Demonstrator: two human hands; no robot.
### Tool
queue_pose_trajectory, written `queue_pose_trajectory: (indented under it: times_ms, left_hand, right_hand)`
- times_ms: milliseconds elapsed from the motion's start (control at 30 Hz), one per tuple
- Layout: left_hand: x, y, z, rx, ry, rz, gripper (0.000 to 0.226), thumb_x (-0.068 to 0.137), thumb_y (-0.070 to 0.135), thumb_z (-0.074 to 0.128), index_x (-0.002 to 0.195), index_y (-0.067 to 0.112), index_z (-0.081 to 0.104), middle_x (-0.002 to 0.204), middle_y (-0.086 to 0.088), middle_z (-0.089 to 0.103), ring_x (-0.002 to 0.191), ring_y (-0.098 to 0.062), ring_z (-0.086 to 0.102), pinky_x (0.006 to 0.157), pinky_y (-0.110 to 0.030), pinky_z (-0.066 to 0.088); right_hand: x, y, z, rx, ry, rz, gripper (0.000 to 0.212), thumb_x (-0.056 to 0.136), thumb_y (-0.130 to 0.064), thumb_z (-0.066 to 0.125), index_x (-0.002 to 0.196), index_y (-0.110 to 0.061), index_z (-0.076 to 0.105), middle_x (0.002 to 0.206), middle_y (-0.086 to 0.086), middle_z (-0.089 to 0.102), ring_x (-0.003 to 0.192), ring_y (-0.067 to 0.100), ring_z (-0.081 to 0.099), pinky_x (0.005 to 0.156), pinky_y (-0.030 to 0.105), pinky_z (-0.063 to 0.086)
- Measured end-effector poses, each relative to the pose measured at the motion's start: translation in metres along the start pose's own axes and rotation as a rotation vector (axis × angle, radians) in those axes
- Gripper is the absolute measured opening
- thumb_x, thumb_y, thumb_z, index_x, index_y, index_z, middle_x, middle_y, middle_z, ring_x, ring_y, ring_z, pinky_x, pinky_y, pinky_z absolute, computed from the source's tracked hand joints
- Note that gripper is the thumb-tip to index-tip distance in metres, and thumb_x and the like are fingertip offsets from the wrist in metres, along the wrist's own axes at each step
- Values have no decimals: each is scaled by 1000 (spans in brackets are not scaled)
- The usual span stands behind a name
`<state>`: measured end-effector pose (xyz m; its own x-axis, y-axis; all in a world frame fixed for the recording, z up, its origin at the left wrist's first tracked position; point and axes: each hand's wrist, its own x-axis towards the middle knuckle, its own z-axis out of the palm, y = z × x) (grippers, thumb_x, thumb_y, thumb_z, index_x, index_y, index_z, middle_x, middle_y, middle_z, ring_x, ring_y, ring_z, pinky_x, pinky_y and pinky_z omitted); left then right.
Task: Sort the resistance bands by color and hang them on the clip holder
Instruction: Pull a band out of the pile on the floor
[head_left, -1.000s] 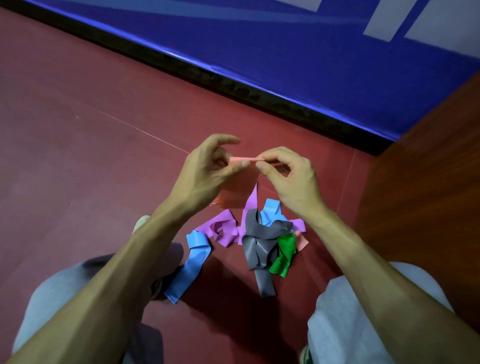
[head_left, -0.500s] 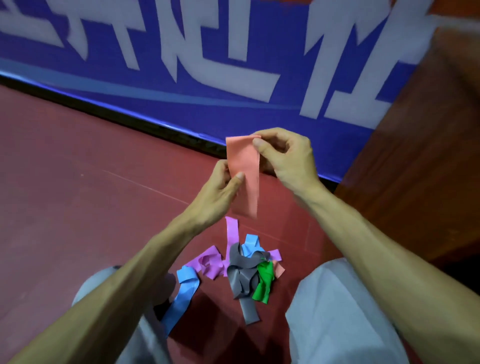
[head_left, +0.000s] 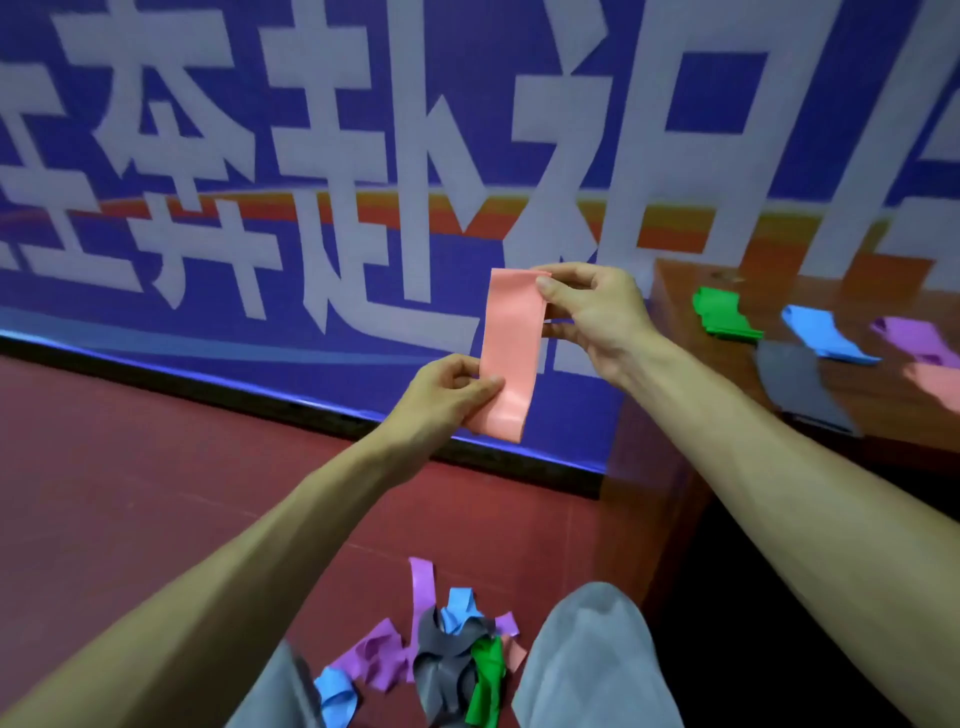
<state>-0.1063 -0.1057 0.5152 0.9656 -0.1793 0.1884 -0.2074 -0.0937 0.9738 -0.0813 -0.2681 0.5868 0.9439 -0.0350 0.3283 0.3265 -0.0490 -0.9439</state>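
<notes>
A salmon-pink resistance band (head_left: 511, 343) hangs flat and upright in front of me. My right hand (head_left: 592, 312) pinches its top edge, and my left hand (head_left: 447, 395) pinches its lower left side. On the red floor between my knees lies a tangled pile of bands (head_left: 441, 660): purple, blue, grey, green and a bit of pink. On the wooden surface (head_left: 691, 364) at the right lie sorted bands: green (head_left: 722, 312), blue (head_left: 823, 335), purple (head_left: 917, 338), grey (head_left: 797, 389) and pink (head_left: 935, 382). No clip holder is in view.
A blue banner wall (head_left: 363, 156) with large white characters stands straight ahead, with a black base strip (head_left: 260, 400) along the red floor (head_left: 130, 493). My grey-trousered knees (head_left: 592, 654) flank the pile.
My hands lifted the pink band from just above the pile up to chest height and spread it flat. The view tilted up, bringing the wooden surface with sorted bands into sight.
</notes>
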Motion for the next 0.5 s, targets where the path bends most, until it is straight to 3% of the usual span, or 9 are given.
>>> queue_pose_trajectory:
  times_ms: [200,400,500]
  left_hand:
    - [2,59,48,-32,-106,53,5,92,4,58,96,3,61,83,-18,58,66,-21,51,52,-21,46]
    - [7,95,130,-79,-262,94,11,86,-3,63,97,-3,61,80,-14,61,60,-15,59,56,-21,53]
    - [13,106,177,-71,-325,90,13,84,-3,66,94,4,61,77,-9,63,59,-11,61,56,-20,52]
  right_hand:
    - [-8,-49,-72,23,122,-36,9,92,0,59,93,-5,66,83,7,65,67,18,64,54,27,54]
    - [-19,-73,-157,-66,219,-57,8,90,0,61,94,-4,67,82,6,66,63,14,65,57,27,56]
    - [-28,-80,-207,-145,256,-45,7,88,-2,64,93,-5,68,83,7,68,69,16,66,62,27,59]
